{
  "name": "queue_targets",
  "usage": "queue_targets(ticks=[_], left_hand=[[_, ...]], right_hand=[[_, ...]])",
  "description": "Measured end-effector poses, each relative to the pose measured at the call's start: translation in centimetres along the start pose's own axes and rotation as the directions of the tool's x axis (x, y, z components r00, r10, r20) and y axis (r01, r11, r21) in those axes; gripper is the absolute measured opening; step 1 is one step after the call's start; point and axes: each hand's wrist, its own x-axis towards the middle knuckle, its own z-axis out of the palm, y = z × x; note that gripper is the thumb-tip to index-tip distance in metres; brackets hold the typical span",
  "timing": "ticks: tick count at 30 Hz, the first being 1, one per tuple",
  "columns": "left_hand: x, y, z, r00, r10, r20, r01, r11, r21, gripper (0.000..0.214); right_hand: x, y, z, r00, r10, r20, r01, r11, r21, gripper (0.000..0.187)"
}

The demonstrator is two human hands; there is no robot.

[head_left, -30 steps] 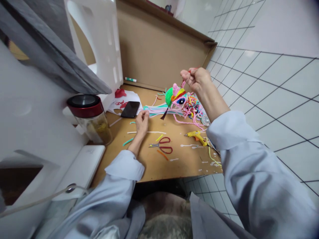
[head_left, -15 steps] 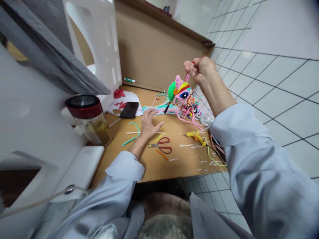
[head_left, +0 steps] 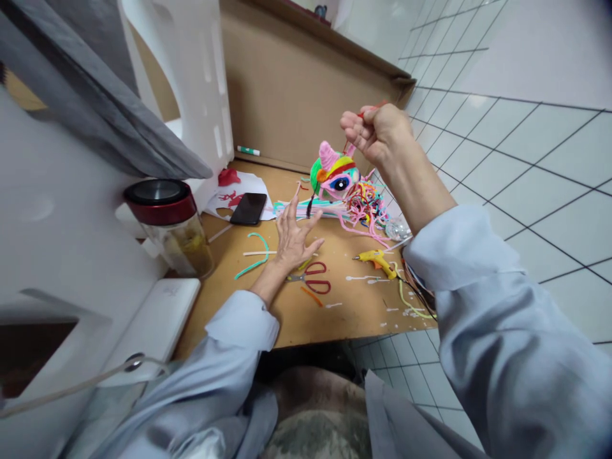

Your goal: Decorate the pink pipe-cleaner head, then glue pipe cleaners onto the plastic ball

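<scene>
A fuzzy, many-coloured ornament shaped like a creature's head (head_left: 338, 178) — pink horn, green back, yellow and red brow, large dark-blue eye — hangs just below the right hand (head_left: 375, 131), over the far part of the brown bench (head_left: 287, 325); whether its underside touches anything there cannot be told. The right hand is raised, its thumb and fingers closed on a thin red cord (head_left: 373, 111). A dark slim tassel (head_left: 310, 205) dangles at the ornament's left side, in front of a flat bundle of pale pink and turquoise fuzzy strips (head_left: 282, 209). The left hand (head_left: 292, 241) holds nothing visible; its fingers are spread wide, palm down, above the bench, near that bundle and partly covering a straight whitish strip (head_left: 258, 254). Just beside its wrist lie scissors with red handles (head_left: 318, 277) and a short orange strip (head_left: 312, 296), with a curved turquoise strip (head_left: 261, 258) on the other side. To the ornament's right is a tangled heap of multicoloured strips (head_left: 368, 203), and nearer the bench edge a yellow glue gun (head_left: 377, 260). Farther left are a black phone (head_left: 248, 208) and a clear jar with a red-and-black lid (head_left: 167, 233).
</scene>
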Motion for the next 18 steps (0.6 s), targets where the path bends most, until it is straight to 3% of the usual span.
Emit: queue_targets(ticks=[3,9,18], left_hand=[[0.0,0.0,-0.2,0.999,-0.019,-0.038,0.019,1.000,0.006,0.065],[-0.2,-0.1,-0.4,0.985,-0.082,-0.152,0.089,0.995,0.045,0.062],[-0.3,-0.6,-0.2,0.963,-0.185,-0.198,0.193,0.981,0.026,0.068]], right_hand=[[0.1,0.2,0.4,0.992,0.124,-0.011,-0.122,0.988,0.097,0.024],[0.8,1.2,0.9,0.998,0.030,0.060,-0.035,0.997,0.067,0.011],[0.0,0.5,0.7,0.995,0.065,0.072,-0.069,0.997,0.045,0.012]])
